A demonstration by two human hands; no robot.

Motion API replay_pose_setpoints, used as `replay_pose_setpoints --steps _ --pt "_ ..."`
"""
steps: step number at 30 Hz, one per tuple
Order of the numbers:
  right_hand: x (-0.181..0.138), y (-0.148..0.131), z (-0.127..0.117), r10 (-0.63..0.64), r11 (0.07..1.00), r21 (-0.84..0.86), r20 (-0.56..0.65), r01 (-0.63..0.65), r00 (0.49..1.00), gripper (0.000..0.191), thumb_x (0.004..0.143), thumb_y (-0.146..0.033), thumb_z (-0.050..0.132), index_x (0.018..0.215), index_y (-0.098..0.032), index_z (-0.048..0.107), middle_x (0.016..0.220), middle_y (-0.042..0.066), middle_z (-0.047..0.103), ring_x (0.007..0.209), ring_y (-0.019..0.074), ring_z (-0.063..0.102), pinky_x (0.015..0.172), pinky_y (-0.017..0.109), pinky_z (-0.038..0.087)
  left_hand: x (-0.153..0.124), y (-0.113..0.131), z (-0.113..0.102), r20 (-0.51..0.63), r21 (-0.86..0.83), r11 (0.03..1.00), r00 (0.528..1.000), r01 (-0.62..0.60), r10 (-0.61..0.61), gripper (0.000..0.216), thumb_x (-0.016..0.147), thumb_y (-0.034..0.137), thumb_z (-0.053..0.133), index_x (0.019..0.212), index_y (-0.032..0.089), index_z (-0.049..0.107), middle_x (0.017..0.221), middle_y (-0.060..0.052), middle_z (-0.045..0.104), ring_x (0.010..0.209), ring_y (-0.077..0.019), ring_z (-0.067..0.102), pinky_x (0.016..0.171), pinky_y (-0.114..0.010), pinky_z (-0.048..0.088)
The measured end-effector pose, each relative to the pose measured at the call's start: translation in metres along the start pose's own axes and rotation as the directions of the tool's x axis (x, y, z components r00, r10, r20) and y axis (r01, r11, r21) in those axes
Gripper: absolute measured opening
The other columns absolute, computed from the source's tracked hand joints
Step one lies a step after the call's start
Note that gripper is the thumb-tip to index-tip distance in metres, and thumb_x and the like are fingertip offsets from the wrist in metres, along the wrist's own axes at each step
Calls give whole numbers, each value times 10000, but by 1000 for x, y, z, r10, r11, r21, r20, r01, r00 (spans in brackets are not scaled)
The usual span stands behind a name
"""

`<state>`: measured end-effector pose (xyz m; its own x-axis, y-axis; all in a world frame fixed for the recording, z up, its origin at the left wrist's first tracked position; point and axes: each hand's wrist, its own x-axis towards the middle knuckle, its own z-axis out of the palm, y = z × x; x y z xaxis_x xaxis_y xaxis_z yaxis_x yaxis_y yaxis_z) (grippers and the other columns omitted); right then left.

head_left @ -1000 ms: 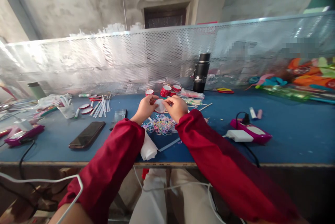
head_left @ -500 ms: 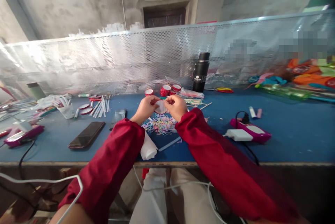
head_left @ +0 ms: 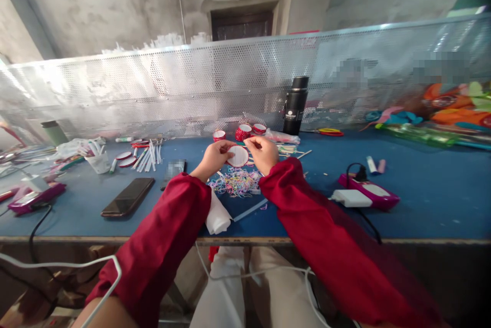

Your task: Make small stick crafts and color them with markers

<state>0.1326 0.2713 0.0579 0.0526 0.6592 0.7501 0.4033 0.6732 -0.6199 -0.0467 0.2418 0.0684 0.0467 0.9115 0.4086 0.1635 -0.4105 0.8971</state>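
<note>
Between thumb and fingers, my left hand (head_left: 215,158) holds a round white disc with a red rim (head_left: 238,156), its white face turned toward me. My right hand (head_left: 264,153) is pinched closed at the disc's upper right edge; whatever its fingertips grip is too small to make out. Below the disc lies a loose heap of thin multicoloured strings (head_left: 240,182). Just beyond my hands stand red patterned rolls with white tops (head_left: 243,132). A white roll of sheet material (head_left: 218,218) rests by my left sleeve.
A phone (head_left: 128,197) lies left of my arm, near white glue sticks (head_left: 148,156) and a cup (head_left: 98,162). To the right sits a purple power strip (head_left: 378,195). A black flask (head_left: 295,107) and yellow-handled scissors (head_left: 330,132) are at the back, before a perforated metal screen (head_left: 215,82).
My right hand has moved slightly right, away from the disc's middle, so more of the white face shows. My left hand keeps its hold.
</note>
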Motion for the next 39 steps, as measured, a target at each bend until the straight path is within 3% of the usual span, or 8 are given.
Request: replay_pose_setpoints --steps 5,17,32,39 --pt "-2 0 2 -21 994 108 159 3 987 209 925 -324 625 1022 -243 793 1022 59 818 906 239 743 850 393 574 -3 7 -2 -12 -139 986 995 93 -95 316 745 -12 714 1024 132 741 840 -7 703 653 -107 648 630 -243 574" --pt "0 1 5 9 968 236 314 -87 949 101 874 -279 578 938 -236 644 818 5 688 761 187 639 713 321 515 -2 6 -9 77 -148 981 991 122 -112 326 747 11 746 1055 114 769 762 -14 715 626 -116 655 621 -248 575" --pt "1 -2 3 63 970 210 272 -123 960 144 824 -368 627 883 -236 619 799 12 699 739 192 648 709 326 519 -1 4 -11 65 -150 979 990 137 -128 325 729 59 807 1049 113 781 791 -33 741 629 -112 654 613 -239 568" --pt "1 -3 2 40 984 161 233 -79 972 114 846 -331 601 874 -223 625 810 22 697 738 196 652 701 327 500 -3 7 -10 74 -176 973 987 151 -140 336 727 56 791 1057 113 762 832 -31 740 644 -110 662 623 -240 584"
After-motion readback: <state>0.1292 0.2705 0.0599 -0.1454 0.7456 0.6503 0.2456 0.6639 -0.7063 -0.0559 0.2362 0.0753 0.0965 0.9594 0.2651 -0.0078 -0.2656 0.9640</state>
